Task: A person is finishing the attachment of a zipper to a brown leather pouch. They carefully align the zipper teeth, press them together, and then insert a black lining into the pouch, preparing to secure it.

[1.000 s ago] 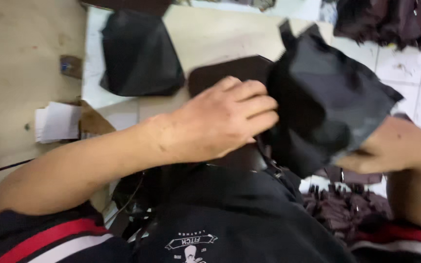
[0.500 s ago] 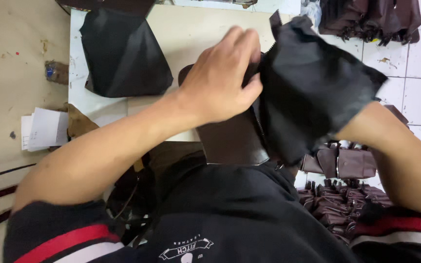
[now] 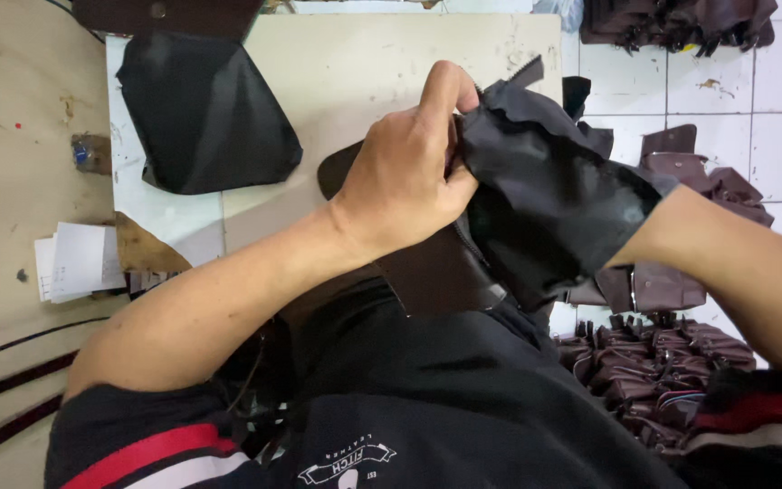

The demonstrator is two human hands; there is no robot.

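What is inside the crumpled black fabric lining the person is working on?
The right forearm runs into the black fabric lining up to the wrist, so the right hand is covered and its grip cannot be seen. The left hand pinches the lining's edge from outside, above a brown leather piece.

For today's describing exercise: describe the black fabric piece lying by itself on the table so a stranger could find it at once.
Start at the pale table ahead of the person. Near its far left corner lies a flat black fabric piece, roughly pouch-shaped and touched by no hand. Unlike the crumpled black lining that the left hand grips, it lies smooth and alone.
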